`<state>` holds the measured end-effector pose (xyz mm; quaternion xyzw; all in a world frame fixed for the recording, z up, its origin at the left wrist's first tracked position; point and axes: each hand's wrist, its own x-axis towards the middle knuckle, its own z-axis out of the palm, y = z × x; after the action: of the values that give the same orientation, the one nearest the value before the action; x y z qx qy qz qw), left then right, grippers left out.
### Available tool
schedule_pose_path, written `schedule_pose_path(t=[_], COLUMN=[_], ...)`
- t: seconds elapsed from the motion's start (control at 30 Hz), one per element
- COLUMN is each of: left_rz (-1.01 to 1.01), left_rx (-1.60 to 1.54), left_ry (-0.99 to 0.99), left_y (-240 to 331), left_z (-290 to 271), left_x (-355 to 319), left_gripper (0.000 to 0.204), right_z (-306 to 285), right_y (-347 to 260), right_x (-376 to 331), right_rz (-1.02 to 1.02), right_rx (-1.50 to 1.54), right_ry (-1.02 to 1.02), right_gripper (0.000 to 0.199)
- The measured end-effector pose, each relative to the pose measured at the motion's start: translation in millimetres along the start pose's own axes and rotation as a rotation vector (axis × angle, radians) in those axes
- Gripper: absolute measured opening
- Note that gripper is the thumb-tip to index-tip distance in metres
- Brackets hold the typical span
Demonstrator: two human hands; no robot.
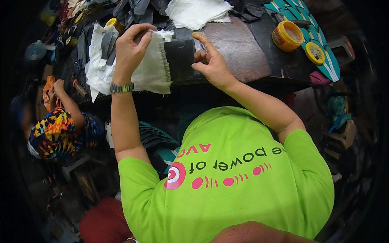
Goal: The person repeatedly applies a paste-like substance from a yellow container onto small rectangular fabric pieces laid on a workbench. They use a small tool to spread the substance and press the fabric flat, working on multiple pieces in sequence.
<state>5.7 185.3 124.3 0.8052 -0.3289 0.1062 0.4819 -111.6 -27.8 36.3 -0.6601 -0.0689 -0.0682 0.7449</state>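
Observation:
My left hand (133, 46) is closed in a pinch at the upper edge of a white cloth (152, 69) with frayed edges; the fingertips partly hide what lies between them. My right hand (212, 62) has its index finger stretched out, coated with a yellowish, glue-like paste, and its thumb apart from it; it holds nothing. A ring sits on one finger. Between the hands lies a flat black piece (181, 58), bordering the cloth's frayed side. Right of it, a worn brownish sheet (239, 50) covers part of the dark table (279, 60).
An open yellow tub (287, 36) of paste stands at the right, its lid (315, 53) near green cut pieces (330, 60). More white cloth (198, 14) and black scraps (243, 9) lie at the back. Another person (60, 129) in a colourful shirt sits at left.

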Motion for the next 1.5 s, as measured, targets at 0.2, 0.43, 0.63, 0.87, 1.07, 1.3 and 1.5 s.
schedule_pose_path(t=[0.2, 0.43, 0.63, 0.87, 1.07, 1.3, 1.5], left_rz=[-0.120, -0.318, -0.407, -0.403, -0.084, 0.005, 0.018], left_rx=[0.181, 0.342, 0.487, 0.352, 0.442, 0.038, 0.023], left_ry=[-0.150, -0.298, -0.367, -0.226, 0.041, -0.001, 0.003], left_y=[-52.1, -74.6, -75.1, -83.5, -67.2, -12.5, 4.3], left_z=[29.9, 35.4, 41.0, 48.3, 42.8, 61.0, 105.5], left_x=[40.9, 72.5, 86.4, 80.9, 70.8, 27.6, 16.8], left_gripper=[0.020, 0.021, 0.027, 0.031, 0.026, 0.021, 0.031], right_z=[-22.0, -49.8, -91.2, -114.4, -118.4, -120.3, -110.5], right_y=[-7.5, -26.6, -40.0, -44.7, -29.3, 0.2, -22.0], right_x=[-4.5, 13.1, 84.1, 177.5, 216.9, 225.4, 219.8], right_rz=[0.116, -0.060, -0.252, -0.749, -0.681, -0.480, -0.533], right_rx=[0.003, -0.273, -0.602, -1.243, -1.576, -1.427, -1.243], right_ry=[0.047, 0.020, 0.167, 0.363, 0.159, 0.204, 0.430], right_gripper=[0.084, 0.080, 0.074, 0.081, 0.065, 0.064, 0.072])
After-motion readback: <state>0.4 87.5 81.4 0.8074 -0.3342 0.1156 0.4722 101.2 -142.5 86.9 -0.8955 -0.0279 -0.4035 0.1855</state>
